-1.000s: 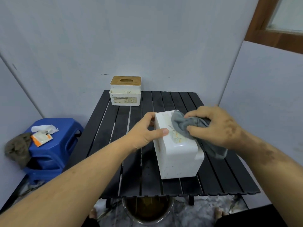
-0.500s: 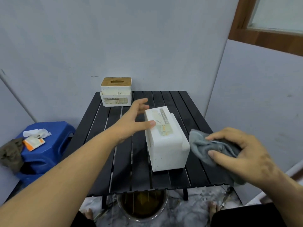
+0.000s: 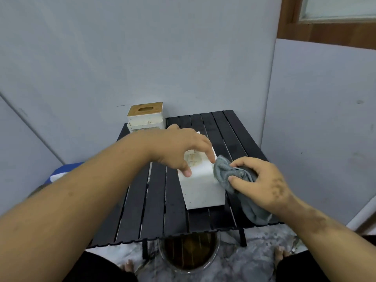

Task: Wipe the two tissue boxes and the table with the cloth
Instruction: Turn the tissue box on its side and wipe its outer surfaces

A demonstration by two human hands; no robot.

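A white tissue box (image 3: 201, 186) lies on the black slatted table (image 3: 154, 200) near its middle. My left hand (image 3: 183, 149) reaches over the box from above, thumb on its left edge and fingers curled over its top. My right hand (image 3: 262, 182) grips a bunched grey cloth (image 3: 227, 174) and presses it against the box's right side; the cloth's tail hangs down towards the table's front edge. A second white tissue box with a wooden lid (image 3: 146, 117) stands at the table's far left corner.
A blue stool (image 3: 63, 169) shows partly behind my left forearm, left of the table. A round bucket of dark liquid (image 3: 189, 255) sits on the floor under the table's front edge. Grey walls close in behind and to the right.
My left hand moved from the box's left side to over its top. My right hand brought the cloth in from the right onto the box's right side.
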